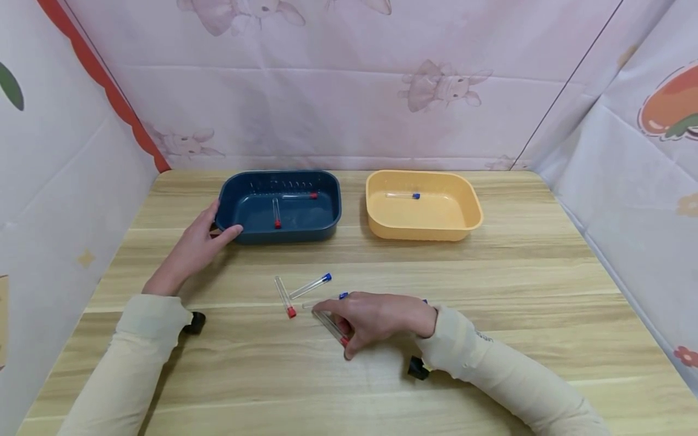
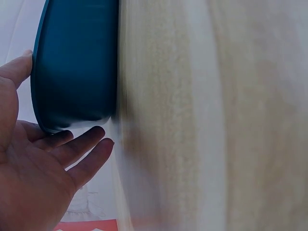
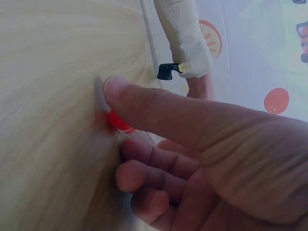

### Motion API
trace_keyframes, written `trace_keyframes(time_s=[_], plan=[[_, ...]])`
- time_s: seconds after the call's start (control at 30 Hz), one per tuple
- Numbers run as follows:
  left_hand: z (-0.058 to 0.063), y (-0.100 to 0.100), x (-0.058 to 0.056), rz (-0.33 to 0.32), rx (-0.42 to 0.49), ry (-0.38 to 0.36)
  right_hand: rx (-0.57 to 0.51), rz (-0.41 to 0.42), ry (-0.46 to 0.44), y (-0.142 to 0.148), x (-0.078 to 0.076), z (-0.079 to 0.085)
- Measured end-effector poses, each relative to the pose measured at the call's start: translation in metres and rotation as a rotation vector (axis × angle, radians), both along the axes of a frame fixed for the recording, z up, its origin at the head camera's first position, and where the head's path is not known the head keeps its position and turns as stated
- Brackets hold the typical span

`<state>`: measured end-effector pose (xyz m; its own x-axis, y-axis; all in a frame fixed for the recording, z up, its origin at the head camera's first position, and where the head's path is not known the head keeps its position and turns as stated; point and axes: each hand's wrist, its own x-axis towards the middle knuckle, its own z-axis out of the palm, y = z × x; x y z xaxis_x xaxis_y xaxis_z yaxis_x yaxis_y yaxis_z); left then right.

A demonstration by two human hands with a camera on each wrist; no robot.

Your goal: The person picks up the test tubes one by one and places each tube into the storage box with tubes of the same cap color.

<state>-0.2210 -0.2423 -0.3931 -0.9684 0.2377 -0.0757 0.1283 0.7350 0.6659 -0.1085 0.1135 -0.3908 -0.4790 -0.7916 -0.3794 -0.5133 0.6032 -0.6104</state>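
My left hand (image 1: 199,239) rests at the left end of the dark blue basin (image 1: 286,235), its thumb at the rim and its fingers fairly straight along the end wall. Two red-capped test tubes lie in that basin. Over the tabletop, my right hand (image 1: 376,315) has thumb and index finger at the two ends of a clear test tube (image 1: 329,326) with a red cap (image 3: 118,121); the other fingers are curled. Beside it lie a red-capped tube (image 1: 283,295), a blue-capped tube (image 1: 309,287) and another blue-capped tube (image 1: 312,304), partly covered by the hand.
A yellow basin (image 1: 425,233) stands at the back right, holding one blue-capped tube (image 1: 403,195). Another blue cap (image 1: 425,301) shows behind my right wrist. Printed cloth (image 1: 349,109) borders the wooden table (image 1: 518,290) at the back and sides.
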Motion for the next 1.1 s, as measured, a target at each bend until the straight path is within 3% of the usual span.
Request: trace_keyframes(time_s=[0.67, 1.1], plan=[[0.0026, 0.0019, 0.0017, -0.009, 0.030, 0.015, -0.005, 0.019, -0.011, -0.0039, -0.0028, 0.0017], [0.0020, 0.0021, 0.0012, -0.004, 0.009, 0.010, 0.060, 0.030, 0.076, -0.0067, 0.0010, 0.0024]])
